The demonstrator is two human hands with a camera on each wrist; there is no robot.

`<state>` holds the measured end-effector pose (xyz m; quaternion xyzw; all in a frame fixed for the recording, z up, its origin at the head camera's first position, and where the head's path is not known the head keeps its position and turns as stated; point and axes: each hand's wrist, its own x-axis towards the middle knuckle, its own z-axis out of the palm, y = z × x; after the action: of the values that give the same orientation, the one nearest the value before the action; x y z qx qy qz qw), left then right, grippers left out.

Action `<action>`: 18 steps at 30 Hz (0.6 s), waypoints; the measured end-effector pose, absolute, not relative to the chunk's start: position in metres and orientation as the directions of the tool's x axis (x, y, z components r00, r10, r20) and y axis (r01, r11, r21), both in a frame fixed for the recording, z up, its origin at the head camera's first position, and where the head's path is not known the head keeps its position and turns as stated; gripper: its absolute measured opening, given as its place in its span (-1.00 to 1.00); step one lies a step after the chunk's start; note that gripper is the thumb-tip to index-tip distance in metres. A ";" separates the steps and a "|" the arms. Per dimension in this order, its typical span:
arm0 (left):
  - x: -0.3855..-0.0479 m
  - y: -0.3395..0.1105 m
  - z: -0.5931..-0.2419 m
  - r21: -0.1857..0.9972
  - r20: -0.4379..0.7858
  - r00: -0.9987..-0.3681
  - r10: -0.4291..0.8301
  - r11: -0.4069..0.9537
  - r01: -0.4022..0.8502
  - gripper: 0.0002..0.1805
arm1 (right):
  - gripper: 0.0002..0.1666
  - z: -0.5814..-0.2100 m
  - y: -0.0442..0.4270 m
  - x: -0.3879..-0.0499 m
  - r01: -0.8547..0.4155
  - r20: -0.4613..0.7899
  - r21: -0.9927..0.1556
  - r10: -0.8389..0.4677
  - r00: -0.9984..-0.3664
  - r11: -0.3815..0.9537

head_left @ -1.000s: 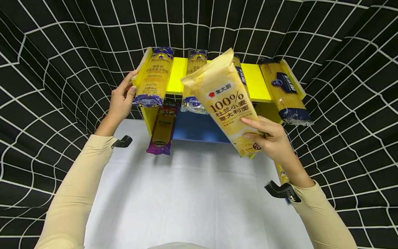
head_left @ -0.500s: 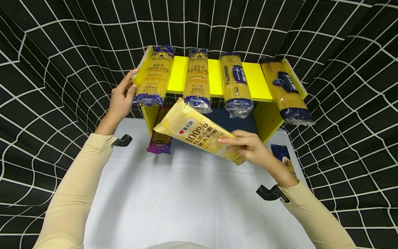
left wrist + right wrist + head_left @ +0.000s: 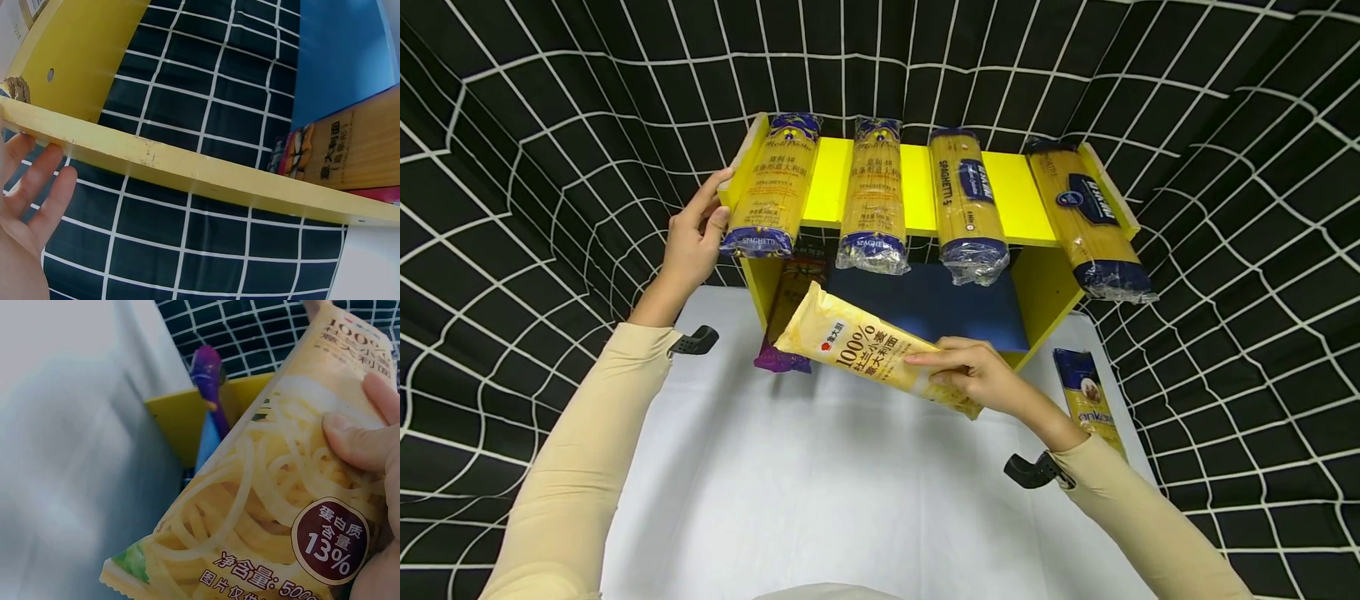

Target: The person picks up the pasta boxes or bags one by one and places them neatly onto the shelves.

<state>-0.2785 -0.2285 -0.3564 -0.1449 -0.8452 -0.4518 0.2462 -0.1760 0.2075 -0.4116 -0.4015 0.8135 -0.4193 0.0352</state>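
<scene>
My left hand [image 3: 691,250] rests against the outer left side of the yellow shelf [image 3: 827,187]; in the left wrist view its loosely bent fingers [image 3: 45,169] touch the panel edge [image 3: 187,169]. The right hand [image 3: 981,379] pinches a pale yellow pasta packet [image 3: 880,354] near its right end, thumb on the printed front. That packet is tilted in front of the lower compartment, its far end at the left overlapping a purple-ended pasta packet [image 3: 786,360]. In the right wrist view the held packet [image 3: 275,469] fills much of the picture beside the thumb.
Several spaghetti packets, among them one at the far left [image 3: 775,183] and one at the far right [image 3: 1086,217], lie on the upper shelf. A blue board [image 3: 925,300] lines the lower compartment. Another packet [image 3: 1086,396] lies on the white surface [image 3: 850,500] at right.
The held packet has come down and left from in front of the upper shelf and turned closer to level, uncovering the packets behind it. My left hand has stayed against the shelf.
</scene>
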 end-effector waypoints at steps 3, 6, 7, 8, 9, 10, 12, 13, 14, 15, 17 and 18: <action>-0.278 -0.228 -0.356 0.695 0.541 -0.841 0.024 0.551 0.463 -0.47 | -0.54 -0.418 0.206 -0.178 -0.583 0.250 -0.737 -0.664 -0.705 0.342; -0.277 -0.228 -0.356 0.696 0.536 -0.844 0.024 0.553 0.458 -0.47 | -0.52 -0.425 0.205 -0.180 -0.533 0.215 -0.765 -0.636 -0.741 0.361; -0.277 -0.228 -0.356 0.698 0.535 -0.845 0.023 0.552 0.457 -0.47 | -0.51 -0.427 0.205 -0.181 -0.514 0.202 -0.774 -0.626 -0.753 0.369; -0.277 -0.228 -0.356 0.699 0.534 -0.845 0.022 0.552 0.456 -0.47 | -0.50 -0.429 0.204 -0.182 -0.491 0.184 -0.784 -0.613 -0.768 0.380; -0.277 -0.228 -0.356 0.699 0.533 -0.846 0.022 0.552 0.454 -0.47 | -0.49 -0.431 0.204 -0.183 -0.468 0.168 -0.793 -0.599 -0.783 0.389; -0.277 -0.228 -0.356 0.700 0.531 -0.847 0.022 0.551 0.454 -0.47 | -0.48 -0.433 0.204 -0.184 -0.448 0.157 -0.803 -0.586 -0.795 0.393; -0.277 -0.228 -0.357 0.699 0.533 -0.846 0.024 0.551 0.456 -0.47 | -0.47 -0.437 0.203 -0.185 -0.407 0.135 -0.822 -0.559 -0.818 0.398; -0.278 -0.228 -0.357 0.699 0.534 -0.845 0.025 0.550 0.458 -0.47 | -0.47 -0.439 0.202 -0.185 -0.387 0.125 -0.830 -0.544 -0.830 0.401; -0.278 -0.229 -0.357 0.697 0.536 -0.844 0.025 0.551 0.459 -0.47 | -0.46 -0.441 0.202 -0.186 -0.368 0.116 -0.838 -0.528 -0.841 0.403; -0.279 -0.229 -0.358 0.696 0.539 -0.842 0.024 0.551 0.461 -0.47 | -0.46 -0.444 0.201 -0.187 -0.350 0.110 -0.845 -0.510 -0.853 0.403; -0.279 -0.229 -0.358 0.696 0.540 -0.841 0.022 0.551 0.461 -0.47 | -0.44 -0.449 0.200 -0.188 -0.322 0.103 -0.854 -0.474 -0.874 0.409; -0.280 -0.230 -0.358 0.695 0.540 -0.841 0.021 0.552 0.460 -0.47 | -0.43 -0.452 0.199 -0.189 -0.308 0.100 -0.855 -0.452 -0.887 0.416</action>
<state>-0.2797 -0.2297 -0.3583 -0.1423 -0.8466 -0.4515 0.2431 -0.1892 0.1991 -0.4519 -0.2267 0.8384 -0.4903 0.0731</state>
